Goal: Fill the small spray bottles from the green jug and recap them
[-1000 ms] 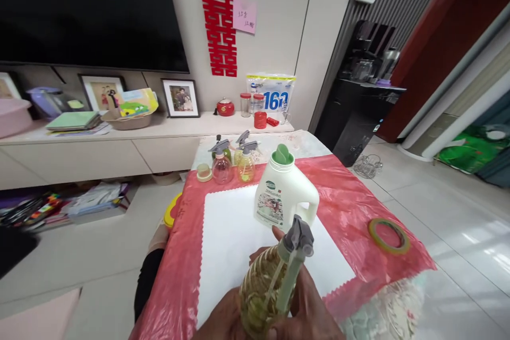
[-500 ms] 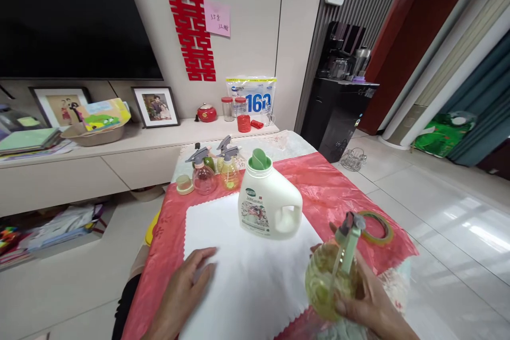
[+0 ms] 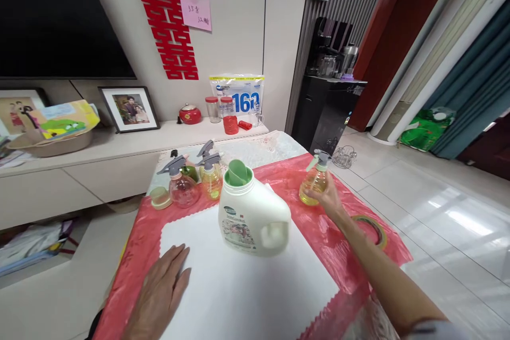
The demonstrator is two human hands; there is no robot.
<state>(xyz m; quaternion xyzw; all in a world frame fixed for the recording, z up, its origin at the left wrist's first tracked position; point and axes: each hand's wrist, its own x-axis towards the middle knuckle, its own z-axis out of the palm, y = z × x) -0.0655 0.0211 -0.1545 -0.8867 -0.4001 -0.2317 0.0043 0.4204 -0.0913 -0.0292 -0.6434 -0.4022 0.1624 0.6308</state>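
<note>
A round, clear spray bottle [image 3: 317,183] with yellow liquid and a green-and-grey trigger head is in my right hand [image 3: 327,196], at the right side of the table. My left hand [image 3: 161,287] lies flat on the left edge of a white cloth [image 3: 247,297], fingers stretched out. Between the hands stands a white detergent jug [image 3: 255,218], uncapped, with a green spout in its neck. Behind it to the left are a pink spray bottle [image 3: 184,191], a yellow spray bottle [image 3: 211,180] and a pale green cap [image 3: 160,197].
A roll of tape [image 3: 378,231] lies on the red plastic sheet [image 3: 279,172] near the table's right edge. A low cabinet [image 3: 167,141] behind the table bears jars, a red pot [image 3: 190,115] and a photo frame [image 3: 129,110]. A black cabinet [image 3: 326,111] stands at back right.
My right hand has carried the spray bottle away from me to the table's right side, where it is now upright. My left hand has flattened on the cloth. The view has shifted right.
</note>
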